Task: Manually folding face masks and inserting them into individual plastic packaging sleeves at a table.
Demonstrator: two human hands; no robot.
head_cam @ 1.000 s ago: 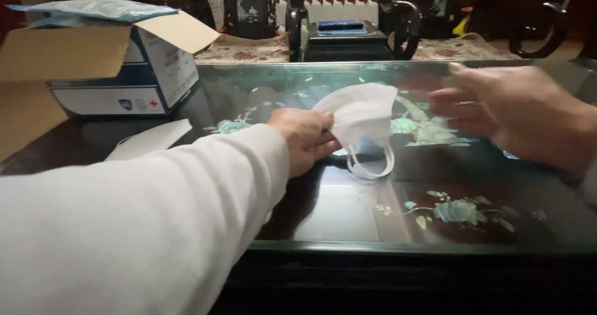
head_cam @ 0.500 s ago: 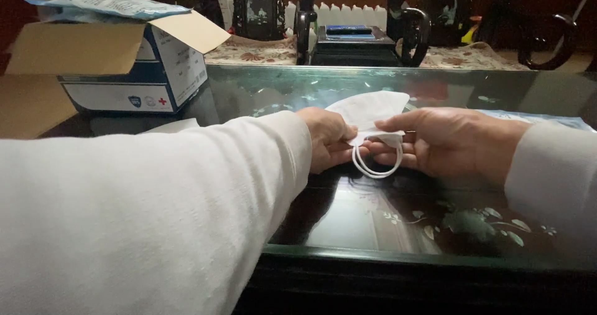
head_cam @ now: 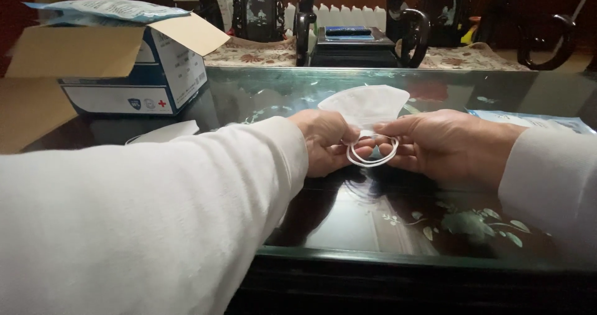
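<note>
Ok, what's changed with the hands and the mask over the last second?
The right hand came in from the right and took hold of the white mask by its ear loops, opposite the left hand. The left hand kept its grip on the mask. The open box stayed put on the glass table.

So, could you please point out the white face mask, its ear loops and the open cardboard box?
white face mask [head_cam: 367,103], head view, on its folded body.
ear loops [head_cam: 372,159], head view, on the lower curve.
open cardboard box [head_cam: 134,82], head view, on its front side.
</note>
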